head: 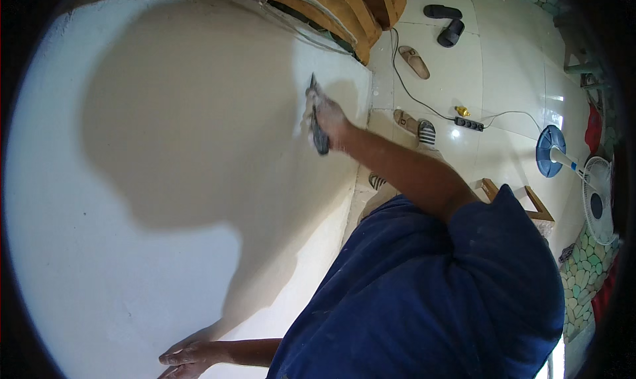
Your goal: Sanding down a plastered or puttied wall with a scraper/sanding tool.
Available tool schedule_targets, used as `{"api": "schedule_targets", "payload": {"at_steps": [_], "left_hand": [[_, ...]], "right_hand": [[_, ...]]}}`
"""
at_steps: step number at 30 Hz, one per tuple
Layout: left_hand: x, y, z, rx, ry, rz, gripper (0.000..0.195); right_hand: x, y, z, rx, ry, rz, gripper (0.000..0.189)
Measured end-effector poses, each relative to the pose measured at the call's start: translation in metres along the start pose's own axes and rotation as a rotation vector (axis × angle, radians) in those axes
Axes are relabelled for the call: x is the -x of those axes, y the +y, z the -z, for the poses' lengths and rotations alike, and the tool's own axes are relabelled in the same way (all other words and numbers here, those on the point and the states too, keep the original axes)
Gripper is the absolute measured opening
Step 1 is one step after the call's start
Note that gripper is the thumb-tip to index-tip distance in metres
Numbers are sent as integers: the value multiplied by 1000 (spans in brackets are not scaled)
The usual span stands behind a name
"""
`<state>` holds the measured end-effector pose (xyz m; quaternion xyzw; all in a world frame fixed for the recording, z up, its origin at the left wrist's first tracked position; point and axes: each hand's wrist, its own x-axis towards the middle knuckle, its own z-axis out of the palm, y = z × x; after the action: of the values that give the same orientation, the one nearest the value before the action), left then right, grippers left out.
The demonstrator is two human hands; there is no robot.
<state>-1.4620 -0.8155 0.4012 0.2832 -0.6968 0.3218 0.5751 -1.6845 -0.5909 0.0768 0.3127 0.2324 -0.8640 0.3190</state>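
Near the upper middle of the head view, my right hand (325,113) is closed around a hand tool (320,139) with a dark handle and a thin pointed metal end, perhaps a putty knife or small trowel seen edge-on. It is close to a pale plastered wall (149,289); whether the tool's tip touches the wall cannot be told. Whitish dust or paste coats the fingers. At the bottom, my left hand (191,359) reaches to the same wall, with no object seen in it; its lower part is cut off by the frame. A large shadow covers much of the wall.
Orange-brown bulky furniture or padding (338,11) with a looped cord borders the wall's top edge. On the tiled floor lie loose sandals (413,62), black slippers (443,11) and a power strip (468,124) with its cable. A fan (597,200) and a wooden frame (539,205) are at the right.
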Motion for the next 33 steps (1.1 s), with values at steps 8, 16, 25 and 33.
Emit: {"api": "schedule_targets", "payload": {"at_steps": [8, 16, 25, 33], "left_hand": [[-4, 0, 2, 26, 19, -18, 83], [-6, 3, -1, 55, 46, 14, 89], [-7, -11, 0, 210, 22, 65, 87], [-6, -16, -1, 218, 44, 25, 84]], "right_hand": [[7, 5, 12, 84, -113, -58, 29], [9, 14, -3, 571, -93, 495, 50], [22, 0, -15, 513, -147, 763, 50], [35, -10, -22, 679, -14, 807, 48]]}}
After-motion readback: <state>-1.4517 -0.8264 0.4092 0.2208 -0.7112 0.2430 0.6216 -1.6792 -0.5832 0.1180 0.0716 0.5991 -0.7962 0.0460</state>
